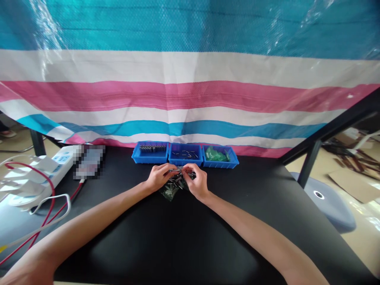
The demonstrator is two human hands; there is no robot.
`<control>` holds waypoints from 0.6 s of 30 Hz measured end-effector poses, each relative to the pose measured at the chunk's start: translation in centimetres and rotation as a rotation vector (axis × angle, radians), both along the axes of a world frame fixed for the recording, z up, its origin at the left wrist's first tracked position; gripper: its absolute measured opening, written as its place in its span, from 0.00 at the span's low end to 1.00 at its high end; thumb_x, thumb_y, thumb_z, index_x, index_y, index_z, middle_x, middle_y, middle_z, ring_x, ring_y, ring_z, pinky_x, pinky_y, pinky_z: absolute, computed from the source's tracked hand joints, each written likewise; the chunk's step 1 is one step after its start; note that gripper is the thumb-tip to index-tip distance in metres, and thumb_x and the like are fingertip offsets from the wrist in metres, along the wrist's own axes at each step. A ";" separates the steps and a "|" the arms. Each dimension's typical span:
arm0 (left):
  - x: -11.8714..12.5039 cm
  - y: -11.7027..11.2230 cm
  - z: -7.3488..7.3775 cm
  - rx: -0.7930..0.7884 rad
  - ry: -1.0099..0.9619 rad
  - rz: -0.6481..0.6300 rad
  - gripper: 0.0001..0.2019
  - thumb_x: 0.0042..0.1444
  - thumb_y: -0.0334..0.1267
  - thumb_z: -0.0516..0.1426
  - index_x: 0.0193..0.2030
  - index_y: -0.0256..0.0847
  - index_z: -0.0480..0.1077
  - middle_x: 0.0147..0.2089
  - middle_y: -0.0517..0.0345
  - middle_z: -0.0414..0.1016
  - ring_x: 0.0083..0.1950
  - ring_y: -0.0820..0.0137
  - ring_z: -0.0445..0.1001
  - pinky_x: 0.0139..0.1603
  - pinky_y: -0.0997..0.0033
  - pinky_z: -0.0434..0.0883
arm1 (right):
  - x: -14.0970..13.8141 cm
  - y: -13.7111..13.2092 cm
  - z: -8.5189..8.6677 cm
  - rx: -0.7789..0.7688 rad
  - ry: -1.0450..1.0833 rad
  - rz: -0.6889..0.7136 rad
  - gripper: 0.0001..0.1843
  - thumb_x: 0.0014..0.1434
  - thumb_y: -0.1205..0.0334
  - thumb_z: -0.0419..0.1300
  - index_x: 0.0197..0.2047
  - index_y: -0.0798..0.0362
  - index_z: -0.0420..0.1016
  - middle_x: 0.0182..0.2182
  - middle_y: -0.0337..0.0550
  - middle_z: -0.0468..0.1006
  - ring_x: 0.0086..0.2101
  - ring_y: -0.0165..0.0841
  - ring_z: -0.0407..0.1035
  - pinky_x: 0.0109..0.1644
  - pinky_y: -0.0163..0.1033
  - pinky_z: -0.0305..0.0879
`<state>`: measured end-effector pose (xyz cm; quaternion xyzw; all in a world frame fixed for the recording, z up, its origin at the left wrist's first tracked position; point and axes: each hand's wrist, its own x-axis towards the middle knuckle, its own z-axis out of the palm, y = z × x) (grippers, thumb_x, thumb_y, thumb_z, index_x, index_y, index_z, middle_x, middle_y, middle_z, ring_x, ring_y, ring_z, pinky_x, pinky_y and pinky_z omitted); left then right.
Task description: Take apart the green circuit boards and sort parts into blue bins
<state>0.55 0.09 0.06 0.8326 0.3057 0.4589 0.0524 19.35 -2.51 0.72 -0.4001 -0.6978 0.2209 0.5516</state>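
My left hand (158,177) and my right hand (196,181) meet over a small heap of dark metal parts (176,184) lying on a clear plastic bag (168,192) on the black table (166,245). Both hands have fingers curled in a pinch, touching small thin parts at the top of the heap; what each pinches is too small to name. Just beyond the hands stand three blue bins in a row: the left bin (150,157) with dark cylindrical parts, the middle bin (185,158) with a few loose pins, the right bin (220,160) with green pieces.
A white power strip (61,160) with red and white cables (44,202) lies at the table's left. A striped tarp (190,87) hangs behind the bins. A black frame leg (308,162) and a grey round stool (326,202) stand to the right.
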 end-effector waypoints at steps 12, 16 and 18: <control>0.1 -0.1 0.4 0.009 -0.027 -0.039 0.05 0.58 0.35 0.60 0.40 0.38 0.73 0.36 0.56 0.79 0.34 0.74 0.77 0.35 0.79 0.72 | 0.0 0.1 -0.2 0.006 -0.026 -0.014 0.03 0.59 0.65 0.59 0.38 0.50 0.73 0.32 0.41 0.79 0.33 0.33 0.74 0.40 0.38 0.72; 0.1 -0.2 0.5 0.012 -0.035 -0.028 0.04 0.58 0.35 0.60 0.40 0.38 0.73 0.35 0.56 0.79 0.34 0.75 0.76 0.34 0.79 0.72 | 0.0 0.1 -0.4 0.033 -0.030 -0.030 0.03 0.59 0.65 0.59 0.38 0.50 0.74 0.32 0.40 0.79 0.33 0.33 0.75 0.40 0.38 0.72; 0.1 -0.2 0.5 0.013 -0.038 -0.021 0.04 0.58 0.34 0.60 0.40 0.38 0.73 0.35 0.56 0.78 0.33 0.75 0.76 0.34 0.79 0.72 | 0.0 0.0 -0.5 0.041 -0.026 -0.037 0.03 0.59 0.65 0.59 0.38 0.50 0.74 0.32 0.40 0.79 0.33 0.33 0.75 0.40 0.37 0.72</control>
